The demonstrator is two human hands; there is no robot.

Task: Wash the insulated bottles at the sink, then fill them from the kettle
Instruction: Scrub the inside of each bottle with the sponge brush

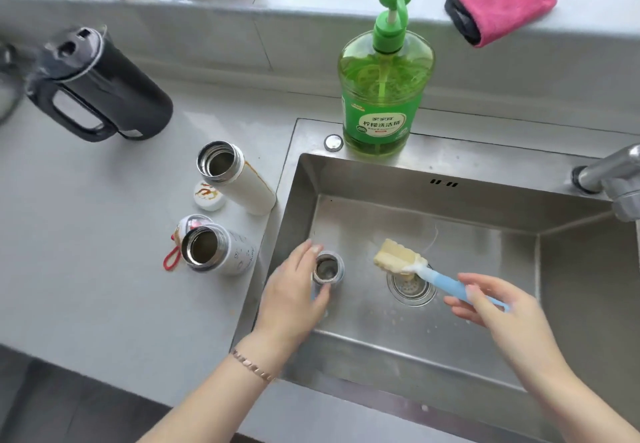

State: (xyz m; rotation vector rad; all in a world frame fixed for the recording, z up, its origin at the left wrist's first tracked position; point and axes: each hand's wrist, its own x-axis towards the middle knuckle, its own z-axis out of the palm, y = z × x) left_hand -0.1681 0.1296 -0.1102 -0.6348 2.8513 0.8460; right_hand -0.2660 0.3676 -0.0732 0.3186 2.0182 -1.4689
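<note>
Three open bottles in all | sink bottle upright in sink, left grip curled round its neck, steadying it | right grip pinching sponge brush handle, head beside the mouth, seemingly to scrub inside | far bottle, near bottle wait on tabletop, kettle behind

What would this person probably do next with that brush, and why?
Probably push the sponge brush into the open bottle: the left hand steadies it in the sink, and the right hand holds the brush head beside its mouth.
</note>
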